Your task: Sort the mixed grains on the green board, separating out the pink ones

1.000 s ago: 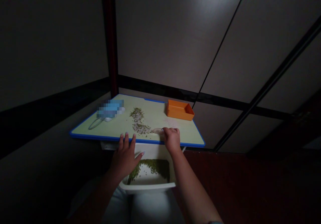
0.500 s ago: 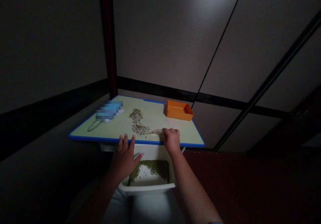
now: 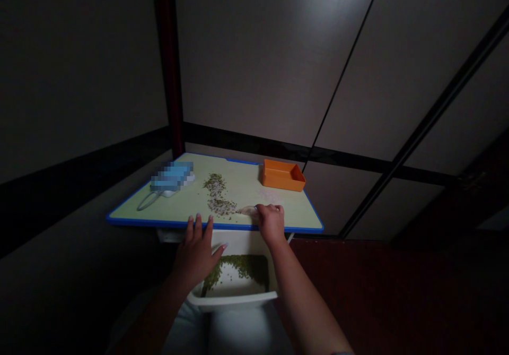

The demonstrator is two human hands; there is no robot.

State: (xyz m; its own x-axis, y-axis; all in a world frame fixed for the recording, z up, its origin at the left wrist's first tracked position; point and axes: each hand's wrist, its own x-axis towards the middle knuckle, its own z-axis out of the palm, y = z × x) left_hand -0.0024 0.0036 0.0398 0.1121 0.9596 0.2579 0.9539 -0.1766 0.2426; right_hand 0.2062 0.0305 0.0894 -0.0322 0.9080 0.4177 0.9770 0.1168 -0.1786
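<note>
My left hand (image 3: 199,246) has its fingers spread, their tips resting at the front edge of the small table (image 3: 147,214). Closed fingers of my right hand (image 3: 271,221) grip a pale spoon-shaped tool (image 3: 248,211) lying low on the tabletop. Its tip is close to a scattered mix of small green beans and whitish grains (image 3: 220,206), which trails toward the back of the table. Below the front edge, a white drawer-like bin (image 3: 238,301) holds more green beans (image 3: 248,263) around a bare white patch. Dim light hides the tool's exact kind.
An orange open box (image 3: 283,180) stands at the table's back right. At the left lies a blurred blue item (image 3: 173,175) with a looped strap (image 3: 148,201). Panelled walls rise behind and to the left; dark red floor (image 3: 338,286) shows at right.
Both hands and the tool stay almost where they were. The whole view has shifted very slightly.
</note>
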